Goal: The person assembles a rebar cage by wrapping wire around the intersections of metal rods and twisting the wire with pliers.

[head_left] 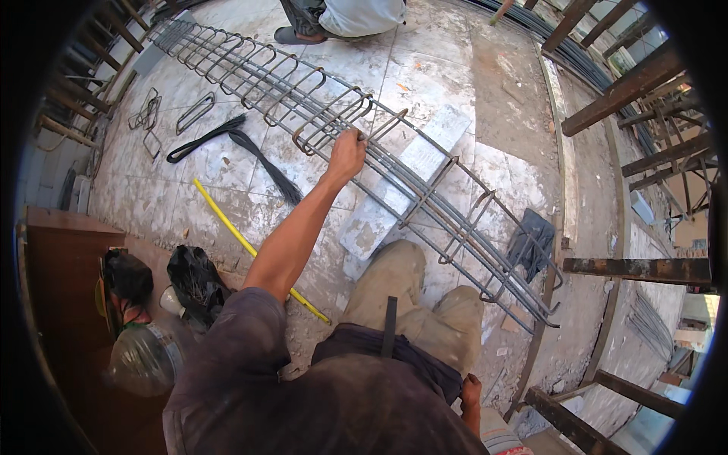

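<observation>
A long rebar cage [428,194], made of straight steel bars with square stirrups [394,121] round them, runs diagonally from the far left to the near right. My left hand [348,155] reaches out to its middle and is closed on a stirrup among the bars. Towards the far end the stirrups sit close together; at the near end they are wider apart. Beneath the cage lies a pale block [436,148]. My right hand [471,389] is down beside my right hip, fingers curled; whatever it may hold is hidden.
Black tie wire bundles [262,163], loose stirrups [196,113] and a yellow tube [227,221] lie on the left floor. Someone crouches [360,17] beyond the cage. A large plastic bottle [144,358] and black bags [196,279] stand near left. Timber props [629,87] line the right.
</observation>
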### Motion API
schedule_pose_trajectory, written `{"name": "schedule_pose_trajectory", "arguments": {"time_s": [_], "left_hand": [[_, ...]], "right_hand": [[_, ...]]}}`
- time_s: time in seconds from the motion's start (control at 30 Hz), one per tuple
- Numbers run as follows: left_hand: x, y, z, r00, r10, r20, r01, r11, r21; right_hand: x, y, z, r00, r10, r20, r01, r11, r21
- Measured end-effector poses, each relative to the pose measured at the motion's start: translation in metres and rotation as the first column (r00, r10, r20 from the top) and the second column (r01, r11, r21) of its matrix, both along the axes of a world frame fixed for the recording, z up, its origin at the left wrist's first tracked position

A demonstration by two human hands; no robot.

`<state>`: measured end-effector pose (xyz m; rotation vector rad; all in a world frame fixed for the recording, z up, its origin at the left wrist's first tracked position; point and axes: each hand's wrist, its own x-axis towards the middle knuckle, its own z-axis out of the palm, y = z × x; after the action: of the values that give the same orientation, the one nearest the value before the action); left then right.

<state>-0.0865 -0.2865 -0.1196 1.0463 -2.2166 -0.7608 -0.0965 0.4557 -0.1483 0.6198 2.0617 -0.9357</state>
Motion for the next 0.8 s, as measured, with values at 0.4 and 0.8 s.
{"name": "schedule_pose_trajectory", "arguments": {"time_s": [0.4, 0.8], "left_hand": [[0.001, 0.036, -0.020, 1.000, -0.026, 0.011, 0.025, 0.995, 0.100], [-0.006, -0.022, 0.000, 0.915, -0.282, 0.288, 0.174, 0.921, 0.349]], "right_hand": [[-0.014, -0.023, -0.001, 0.998, 0.063, 0.002, -0.063, 0.998, -0.010], [0.001, 0.045, -0.076, 0.991, 0.110, -0.080, -0.119, 0.986, -0.115]]}}
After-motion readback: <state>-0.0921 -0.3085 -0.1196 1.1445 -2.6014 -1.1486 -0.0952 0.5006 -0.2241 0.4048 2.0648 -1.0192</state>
